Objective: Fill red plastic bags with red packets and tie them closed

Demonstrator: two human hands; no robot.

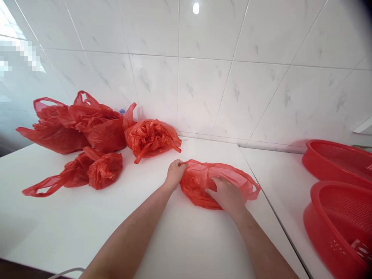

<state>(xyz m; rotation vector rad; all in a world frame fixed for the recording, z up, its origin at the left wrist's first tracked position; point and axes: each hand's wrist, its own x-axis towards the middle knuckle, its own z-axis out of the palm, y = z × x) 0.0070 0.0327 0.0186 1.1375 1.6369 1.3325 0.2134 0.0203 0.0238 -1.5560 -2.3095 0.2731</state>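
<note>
A red plastic bag [200, 198] lies spread on the white table in front of me, its mouth partly open. My left hand [175, 173] pinches the bag's left edge between thumb and fingers. Over the bag's mouth is my right hand [226, 193], thumb and fingers apart, with the fingertips reaching inside against the thin plastic. Nothing shows between those fingers. At the bag's right end a handle loop rests near the seam in the table.
Several bunched red plastic bags [104, 133] sit at the left, some against the tiled wall [206, 89]. Two red perforated baskets [318, 193] stand at the right, beyond the table seam. A pale cable [68, 270] crosses the front left edge of the white table [58, 221].
</note>
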